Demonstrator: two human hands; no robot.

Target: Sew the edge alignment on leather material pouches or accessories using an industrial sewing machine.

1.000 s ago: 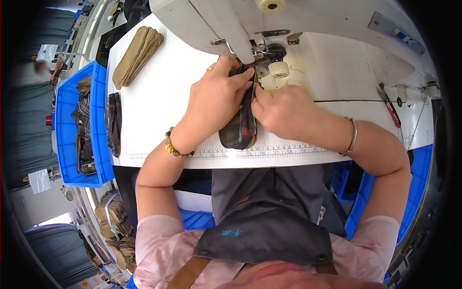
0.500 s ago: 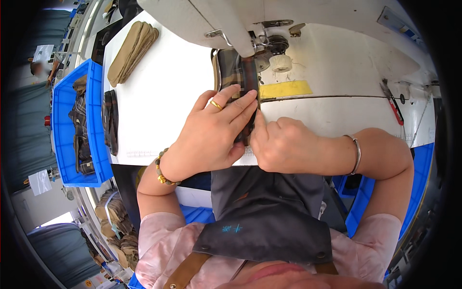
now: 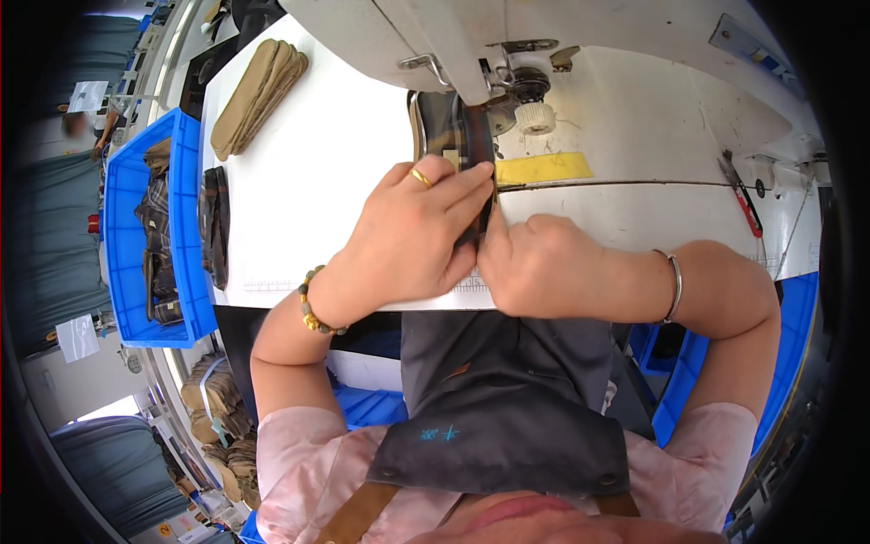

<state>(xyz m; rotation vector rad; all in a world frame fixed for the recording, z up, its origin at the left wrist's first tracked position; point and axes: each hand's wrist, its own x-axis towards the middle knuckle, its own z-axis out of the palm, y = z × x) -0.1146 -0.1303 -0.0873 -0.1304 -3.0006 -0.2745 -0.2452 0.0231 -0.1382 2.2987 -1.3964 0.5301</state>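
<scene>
Plaid piece lies on the person's side of the machine head, far end right by it. Left hand flat on top, fingers extended; right hand curled, fingertip at its edge (pinch or touch, can't tell). I'd keep pressure even, edge straight.

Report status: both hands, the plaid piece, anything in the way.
Left hand on top of plaid piece; right hand at its right edge. Piece's far end under sewing machine. No obstruction seen; red-handled snips off right.
</scene>
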